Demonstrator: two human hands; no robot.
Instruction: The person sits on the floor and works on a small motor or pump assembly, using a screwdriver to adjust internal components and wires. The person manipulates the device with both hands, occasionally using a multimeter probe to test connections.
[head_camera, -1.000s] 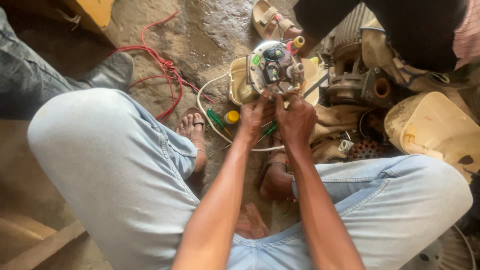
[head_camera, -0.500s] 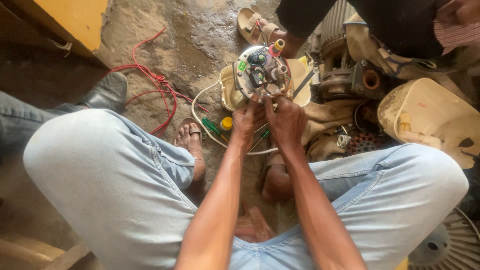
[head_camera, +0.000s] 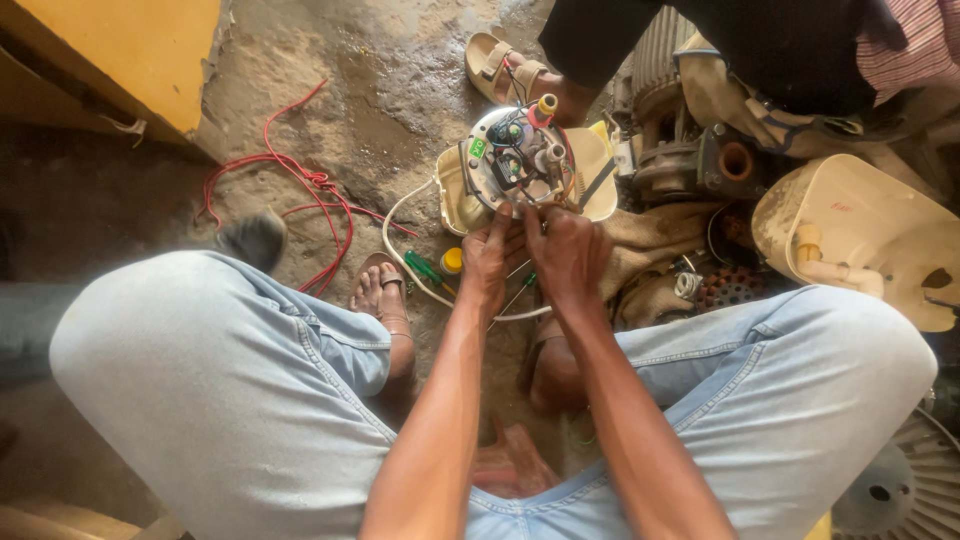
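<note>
Left hand (head_camera: 492, 255) and right hand (head_camera: 570, 250) sit side by side, fingers pinched narrow on wires at the near rim of the round motor unit (head_camera: 515, 160), which lies on the floor directly ahead, equally near both.

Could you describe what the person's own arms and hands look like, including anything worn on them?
Both forearms are bare from elbow to wrist, with no sleeves showing. The left hand and the right hand wear no gloves, and no watch, bracelet or ring can be seen. The arms are lean. Light blue jeans cover the legs on either side of them.
</note>
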